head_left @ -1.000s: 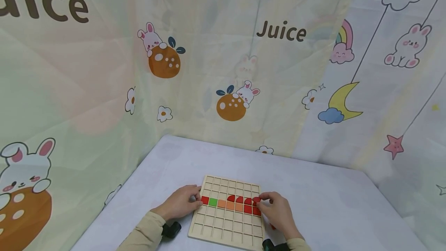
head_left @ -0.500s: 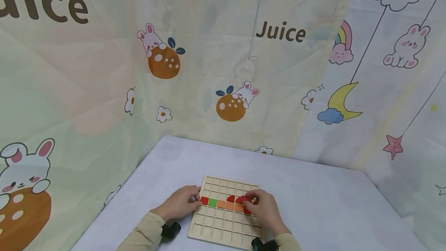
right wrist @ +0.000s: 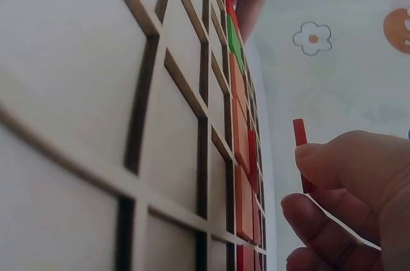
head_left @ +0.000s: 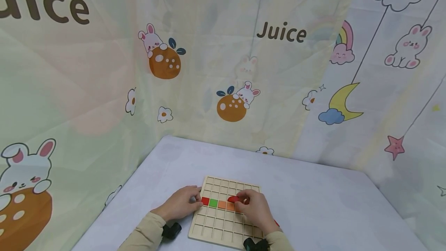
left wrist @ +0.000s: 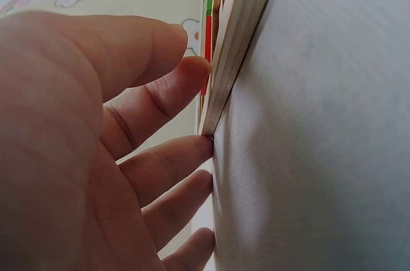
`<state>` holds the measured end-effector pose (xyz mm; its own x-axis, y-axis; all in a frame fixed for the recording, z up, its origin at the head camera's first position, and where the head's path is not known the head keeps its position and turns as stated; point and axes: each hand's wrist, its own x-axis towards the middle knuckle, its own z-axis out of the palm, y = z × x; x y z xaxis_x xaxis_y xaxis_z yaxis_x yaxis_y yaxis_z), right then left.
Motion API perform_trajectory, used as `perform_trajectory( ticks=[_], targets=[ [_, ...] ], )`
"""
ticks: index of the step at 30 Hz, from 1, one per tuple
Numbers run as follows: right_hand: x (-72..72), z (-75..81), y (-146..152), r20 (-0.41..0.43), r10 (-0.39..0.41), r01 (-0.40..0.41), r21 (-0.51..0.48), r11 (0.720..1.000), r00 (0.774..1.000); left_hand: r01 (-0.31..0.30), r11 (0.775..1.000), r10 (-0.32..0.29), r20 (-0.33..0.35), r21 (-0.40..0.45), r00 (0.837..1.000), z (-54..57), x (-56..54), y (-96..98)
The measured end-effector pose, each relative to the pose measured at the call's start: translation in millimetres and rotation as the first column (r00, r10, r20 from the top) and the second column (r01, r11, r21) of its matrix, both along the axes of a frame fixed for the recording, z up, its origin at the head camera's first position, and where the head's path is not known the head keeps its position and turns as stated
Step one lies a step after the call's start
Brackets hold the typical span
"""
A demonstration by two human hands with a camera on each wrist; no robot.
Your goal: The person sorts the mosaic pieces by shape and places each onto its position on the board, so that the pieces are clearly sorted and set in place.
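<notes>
A wooden grid board point(head_left: 216, 220) lies on the table, its row of small square tiles running across the middle. From the left come a red tile point(head_left: 205, 201), a green tile point(head_left: 213, 203) and orange tiles point(head_left: 222, 204). My left hand point(head_left: 182, 201) rests at the board's left edge, fingers loosely extended, fingertips touching the table and board side. Over the row, my right hand point(head_left: 253, 209) pinches a thin red piece point(right wrist: 300, 133) between thumb and finger, raised off the board. A rounded red piece point(head_left: 232, 199) shows behind the orange tiles. My right hand hides the row's right end.
A bit of red point(head_left: 277, 223) shows on the table point(head_left: 313, 204) beside my right wrist. Printed fabric walls point(head_left: 195, 69) stand behind and to the left of the table.
My right hand has moved left along the row, from the board's right edge toward its middle, covering the red pieces there. My left hand stays at the left edge.
</notes>
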<state>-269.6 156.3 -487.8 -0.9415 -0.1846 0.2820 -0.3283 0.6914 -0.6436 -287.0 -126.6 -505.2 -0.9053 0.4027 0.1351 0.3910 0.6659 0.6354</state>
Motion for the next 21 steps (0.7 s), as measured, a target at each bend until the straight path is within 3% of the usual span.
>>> perform_trajectory(
  ticks=[4,11,21],
  targets=[
    [-0.5,-1.0,-5.5,-0.007,0.019,-0.019,0.007,1.000,1.000,-0.004,1.000,0.004,0.002,-0.003,1.000,-0.6,0.5,-0.1],
    [0.6,-1.2,-14.5,0.053,0.038,-0.038,-0.009,0.999,0.998,-0.007,1.000,0.007,-0.001,-0.004,1.000,-2.0,0.5,-0.2],
    [-0.6,-3.4,-15.2,0.043,0.048,-0.048,-0.001,0.999,0.998,0.000,1.000,0.000,0.003,-0.003,1.000,-1.0,-0.4,0.6]
  ],
)
